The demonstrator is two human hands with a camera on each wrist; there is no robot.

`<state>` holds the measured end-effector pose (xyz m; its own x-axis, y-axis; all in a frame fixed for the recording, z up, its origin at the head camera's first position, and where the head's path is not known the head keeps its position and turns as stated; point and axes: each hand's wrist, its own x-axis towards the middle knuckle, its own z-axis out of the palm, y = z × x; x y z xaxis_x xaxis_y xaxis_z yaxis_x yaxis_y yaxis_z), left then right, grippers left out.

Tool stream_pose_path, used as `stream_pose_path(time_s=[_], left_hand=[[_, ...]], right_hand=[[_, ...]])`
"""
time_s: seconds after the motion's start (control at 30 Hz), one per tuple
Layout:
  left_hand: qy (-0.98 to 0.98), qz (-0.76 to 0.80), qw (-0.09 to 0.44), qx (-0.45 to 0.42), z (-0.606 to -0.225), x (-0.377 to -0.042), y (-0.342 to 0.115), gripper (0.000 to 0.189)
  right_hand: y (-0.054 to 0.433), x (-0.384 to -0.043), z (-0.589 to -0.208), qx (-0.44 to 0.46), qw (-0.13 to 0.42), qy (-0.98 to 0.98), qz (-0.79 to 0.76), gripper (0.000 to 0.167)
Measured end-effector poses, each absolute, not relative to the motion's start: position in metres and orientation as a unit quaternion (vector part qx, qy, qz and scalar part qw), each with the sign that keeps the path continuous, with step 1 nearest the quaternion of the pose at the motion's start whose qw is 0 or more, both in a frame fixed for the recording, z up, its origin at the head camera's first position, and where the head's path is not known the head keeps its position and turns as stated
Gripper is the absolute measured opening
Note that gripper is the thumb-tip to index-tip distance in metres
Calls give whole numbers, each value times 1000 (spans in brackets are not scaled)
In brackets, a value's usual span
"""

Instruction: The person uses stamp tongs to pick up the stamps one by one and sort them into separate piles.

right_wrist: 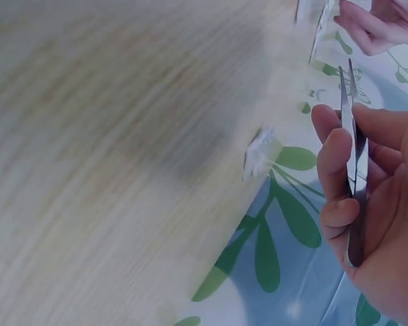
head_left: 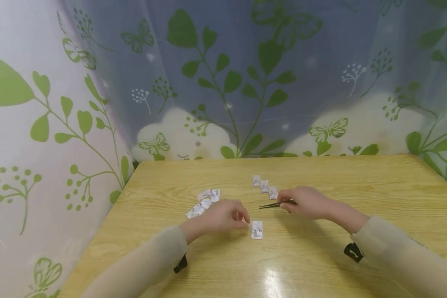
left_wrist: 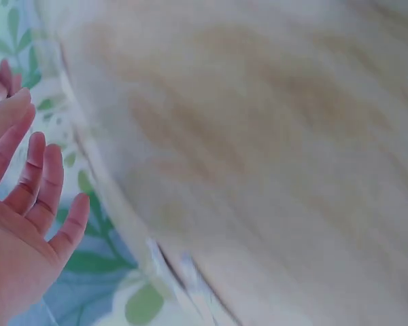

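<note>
My right hand (head_left: 308, 202) holds a pair of dark metal tweezers (head_left: 271, 205) between thumb and fingers. In the right wrist view the tweezers (right_wrist: 354, 170) have their two tips slightly apart, with nothing between them. My left hand (head_left: 221, 216) hovers low over the table, its fingers loosely bent and holding nothing. Its fingertips are right beside a small white printed packet (head_left: 257, 230). The left wrist view shows the left hand (left_wrist: 27, 231) with its palm bare and fingers relaxed. Beyond the right hand, three similar small packets (head_left: 264, 186) lie in a slanting row.
Several more white packets (head_left: 205, 203) lie in an overlapping cluster behind the left hand. All of them are on a light wood-grain table (head_left: 301, 265). A curtain (head_left: 223, 107) with green leaves and butterflies hangs along the table's back and left edges.
</note>
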<state>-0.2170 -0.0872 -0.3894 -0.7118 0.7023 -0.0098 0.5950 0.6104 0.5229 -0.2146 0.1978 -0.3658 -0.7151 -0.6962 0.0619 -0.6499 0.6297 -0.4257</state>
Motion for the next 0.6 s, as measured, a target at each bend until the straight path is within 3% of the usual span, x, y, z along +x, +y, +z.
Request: stream_pose_path(time_s=[0.3,0.6], left_hand=[[874,310,32,373,-381,-235,-132,6],[881,340,21,329,-381,-250,-179,11]], right_hand=[[189,-224,-360,-364,40,903,-224,13],[165,-236,-357,-349,36,904,-244,14]])
